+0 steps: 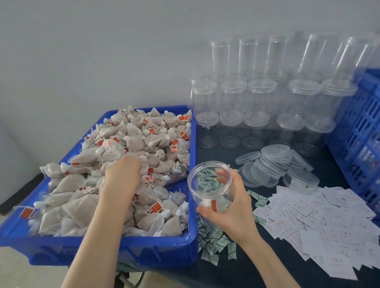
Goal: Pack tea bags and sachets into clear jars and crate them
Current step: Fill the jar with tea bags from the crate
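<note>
A blue tray [193, 237] on the left is heaped with grey tea bags [138, 139] carrying red tags. My left hand [122, 172] reaches into the heap, its fingers buried among the bags, so its grip is hidden. My right hand [231, 204] grips an open clear jar [208, 183] just right of the tray; a tea bag with a red tag lies at the jar's bottom. Small green-and-white sachets [213, 245] lie scattered on the dark table under and below the jar.
Stacked empty clear jars [260, 96] stand at the back. Loose clear lids [271, 166] are piled in front of them. White printed slips [317, 220] cover the table's right side. A blue slatted crate [371, 128] stands at the far right.
</note>
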Demonstrator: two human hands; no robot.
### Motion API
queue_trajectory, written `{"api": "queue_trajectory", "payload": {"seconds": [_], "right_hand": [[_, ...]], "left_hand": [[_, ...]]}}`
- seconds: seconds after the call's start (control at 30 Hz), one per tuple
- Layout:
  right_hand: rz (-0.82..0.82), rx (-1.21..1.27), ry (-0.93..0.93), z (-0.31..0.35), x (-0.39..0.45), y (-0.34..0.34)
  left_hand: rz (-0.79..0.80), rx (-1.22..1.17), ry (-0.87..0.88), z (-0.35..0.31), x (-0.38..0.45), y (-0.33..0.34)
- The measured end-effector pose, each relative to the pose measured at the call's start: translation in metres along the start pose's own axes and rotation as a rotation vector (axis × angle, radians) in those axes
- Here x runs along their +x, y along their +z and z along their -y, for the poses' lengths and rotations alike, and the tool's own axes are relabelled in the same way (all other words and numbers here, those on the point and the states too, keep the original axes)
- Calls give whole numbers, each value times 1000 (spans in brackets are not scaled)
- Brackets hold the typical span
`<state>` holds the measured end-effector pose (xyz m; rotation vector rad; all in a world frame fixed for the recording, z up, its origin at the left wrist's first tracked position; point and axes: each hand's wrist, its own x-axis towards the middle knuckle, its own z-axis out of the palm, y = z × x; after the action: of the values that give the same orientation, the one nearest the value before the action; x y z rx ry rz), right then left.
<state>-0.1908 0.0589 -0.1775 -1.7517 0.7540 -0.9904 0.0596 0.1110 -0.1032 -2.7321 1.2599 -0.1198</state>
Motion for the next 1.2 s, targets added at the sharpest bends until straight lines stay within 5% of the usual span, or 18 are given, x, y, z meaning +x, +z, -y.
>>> {"api": "queue_trajectory", "payload": {"seconds": [0.23, 0.4, 0.6, 0.77, 1.0, 1.2], "right_hand": [[1, 3, -9, -4, -2, 0], [-7, 15, -21, -5, 0, 0], [-5, -12, -58, -6, 0, 0], [-41, -11, -92, -6, -3, 0], [-63, -12, -132, -10, -3, -4], [-90, -19, -122, -8, -5, -6]], "left_hand": [[-228, -211, 29, 7, -24, -25], [-571, -649, 251, -5, -47, -57], [-653, -990, 503, -40, -68, -89], [-480, -1014, 690, -68, -72, -86], [86, -733, 928, -95, -70, -45], [34, -775, 906, -87, -60, -53]]}}
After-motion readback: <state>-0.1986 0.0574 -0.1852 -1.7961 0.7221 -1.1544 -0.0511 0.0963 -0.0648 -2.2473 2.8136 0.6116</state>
